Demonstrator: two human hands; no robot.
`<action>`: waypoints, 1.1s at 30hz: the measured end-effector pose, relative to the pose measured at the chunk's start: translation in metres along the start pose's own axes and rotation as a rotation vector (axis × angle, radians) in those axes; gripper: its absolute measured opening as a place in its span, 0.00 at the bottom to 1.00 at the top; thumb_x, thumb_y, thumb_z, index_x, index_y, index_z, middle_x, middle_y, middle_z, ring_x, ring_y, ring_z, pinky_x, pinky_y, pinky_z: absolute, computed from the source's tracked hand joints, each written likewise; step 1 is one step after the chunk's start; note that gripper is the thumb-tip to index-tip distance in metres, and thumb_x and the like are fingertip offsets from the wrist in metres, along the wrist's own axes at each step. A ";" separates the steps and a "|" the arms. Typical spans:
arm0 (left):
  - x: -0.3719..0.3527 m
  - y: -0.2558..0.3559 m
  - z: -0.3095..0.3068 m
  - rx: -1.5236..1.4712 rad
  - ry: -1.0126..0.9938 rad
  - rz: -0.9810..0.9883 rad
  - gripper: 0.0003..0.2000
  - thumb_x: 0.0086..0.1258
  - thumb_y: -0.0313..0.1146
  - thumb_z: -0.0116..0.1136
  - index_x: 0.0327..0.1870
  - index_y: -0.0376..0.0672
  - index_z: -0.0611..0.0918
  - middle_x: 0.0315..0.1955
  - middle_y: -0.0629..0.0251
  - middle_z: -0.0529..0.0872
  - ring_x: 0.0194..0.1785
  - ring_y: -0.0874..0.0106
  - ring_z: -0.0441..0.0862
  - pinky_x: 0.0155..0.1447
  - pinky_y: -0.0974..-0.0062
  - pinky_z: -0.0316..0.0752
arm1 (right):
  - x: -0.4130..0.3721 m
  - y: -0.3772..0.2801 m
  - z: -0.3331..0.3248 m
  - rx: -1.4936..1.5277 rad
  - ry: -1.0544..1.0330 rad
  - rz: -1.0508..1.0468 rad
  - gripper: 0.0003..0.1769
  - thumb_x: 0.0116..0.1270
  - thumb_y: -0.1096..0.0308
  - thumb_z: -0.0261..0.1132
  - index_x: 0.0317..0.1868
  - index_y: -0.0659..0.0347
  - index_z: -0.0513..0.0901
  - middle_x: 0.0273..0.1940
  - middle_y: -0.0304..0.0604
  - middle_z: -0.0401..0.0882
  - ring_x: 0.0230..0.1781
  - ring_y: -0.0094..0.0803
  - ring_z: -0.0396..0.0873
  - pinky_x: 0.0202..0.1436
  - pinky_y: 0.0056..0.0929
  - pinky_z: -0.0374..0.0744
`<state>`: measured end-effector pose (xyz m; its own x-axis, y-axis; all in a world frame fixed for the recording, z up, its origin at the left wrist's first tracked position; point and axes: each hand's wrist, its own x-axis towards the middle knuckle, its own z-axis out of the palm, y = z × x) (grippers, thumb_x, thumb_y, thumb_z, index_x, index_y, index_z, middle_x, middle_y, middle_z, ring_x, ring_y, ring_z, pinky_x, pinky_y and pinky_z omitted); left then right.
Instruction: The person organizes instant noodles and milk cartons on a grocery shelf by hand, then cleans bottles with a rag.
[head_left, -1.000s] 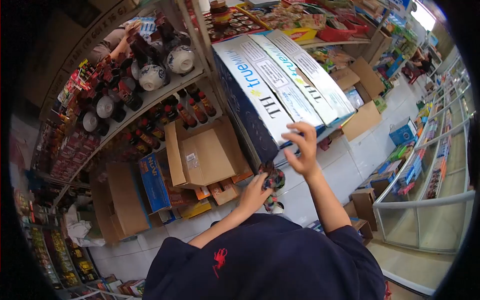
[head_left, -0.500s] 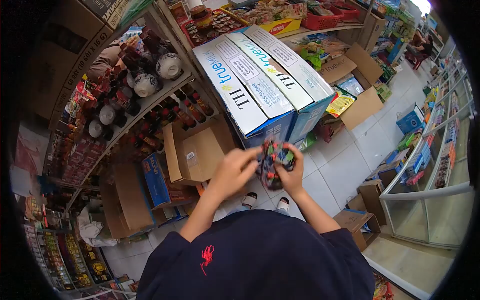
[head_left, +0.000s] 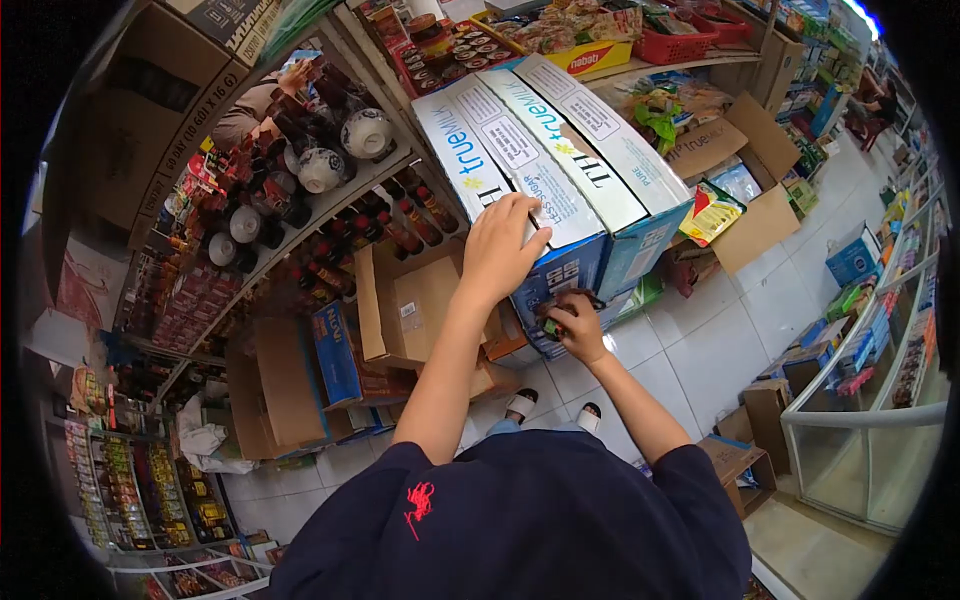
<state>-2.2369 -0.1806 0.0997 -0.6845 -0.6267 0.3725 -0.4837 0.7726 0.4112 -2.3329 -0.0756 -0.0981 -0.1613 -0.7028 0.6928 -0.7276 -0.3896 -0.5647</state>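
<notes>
Two white-and-blue TH true MILK cartons stand side by side in front of me, the "Less Sugar" carton [head_left: 565, 207] on the left and the "Pure" carton [head_left: 640, 185] on the right. My left hand [head_left: 505, 245] lies on the near top edge of the left carton, fingers stretched over its printed top. Lower down, against the blue front side of the cartons, my right hand [head_left: 577, 328] is closed around a small dark packet [head_left: 550, 325] with a bit of green. Most of that packet is hidden by the fingers and shadow.
An open brown cardboard box [head_left: 410, 315] sits left of the cartons, near shelves of dark bottles [head_left: 425, 205]. Another open box [head_left: 760, 200] with packets lies to the right. White floor tiles [head_left: 690, 335] and a glass display case [head_left: 850, 440] are further right.
My left hand has left the dark packet and come down on the left carton's top. My right hand has carried the packet to the cartons' front side. The view has shifted slightly.
</notes>
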 end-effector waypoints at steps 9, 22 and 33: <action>-0.005 -0.004 0.006 -0.018 0.089 0.004 0.13 0.59 0.34 0.48 0.45 0.43 0.74 0.46 0.59 0.73 0.52 0.59 0.69 0.56 0.65 0.61 | 0.046 -0.023 -0.013 -0.001 0.401 0.009 0.26 0.39 0.80 0.65 0.43 0.56 0.72 0.40 0.49 0.65 0.42 0.44 0.68 0.44 0.34 0.70; -0.008 -0.007 0.012 0.072 0.126 -0.030 0.20 0.59 0.36 0.48 0.53 0.41 0.72 0.55 0.53 0.70 0.59 0.59 0.64 0.62 0.64 0.56 | 0.091 -0.053 -0.045 0.076 0.460 0.171 0.23 0.46 0.75 0.65 0.44 0.61 0.67 0.41 0.48 0.64 0.44 0.42 0.65 0.52 0.33 0.63; -0.005 -0.010 0.011 0.066 0.122 0.005 0.20 0.59 0.35 0.50 0.53 0.40 0.72 0.54 0.48 0.70 0.59 0.57 0.64 0.62 0.63 0.55 | -0.014 0.009 0.015 0.009 0.258 0.431 0.29 0.43 0.79 0.62 0.49 0.62 0.64 0.43 0.51 0.64 0.49 0.47 0.64 0.56 0.36 0.61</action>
<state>-2.2349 -0.1842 0.0842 -0.6171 -0.6277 0.4746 -0.5182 0.7780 0.3552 -2.3268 -0.0781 -0.1199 -0.6064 -0.6316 0.4831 -0.5525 -0.1023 -0.8272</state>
